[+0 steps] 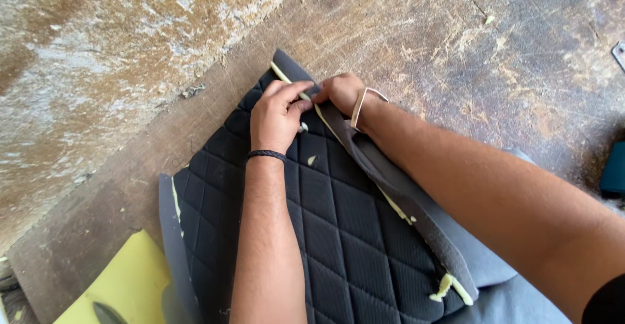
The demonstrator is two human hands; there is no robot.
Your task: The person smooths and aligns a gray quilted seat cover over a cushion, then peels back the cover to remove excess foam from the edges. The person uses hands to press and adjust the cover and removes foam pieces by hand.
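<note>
Black quilted panel (338, 233) with grey border strip (416, 213) and yellow foam edging, lying flat on the worn wooden counter (456, 31): both hands, left (277, 117) and right (342, 93), pinch closed on the border seam at the panel's 12 o'clock corner, yellow foam sheet (127, 285) at 8 o'clock.

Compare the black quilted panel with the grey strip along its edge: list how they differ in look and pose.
The black quilted panel is stitched in diamonds; the grey strip is plain and smooth. The panel lies flat on the wooden board; the strip is folded up along the panel's edge, showing pale yellow foam. The left hand rests on the panel; the right hand pinches the strip. Both are joined at one seam.
</note>
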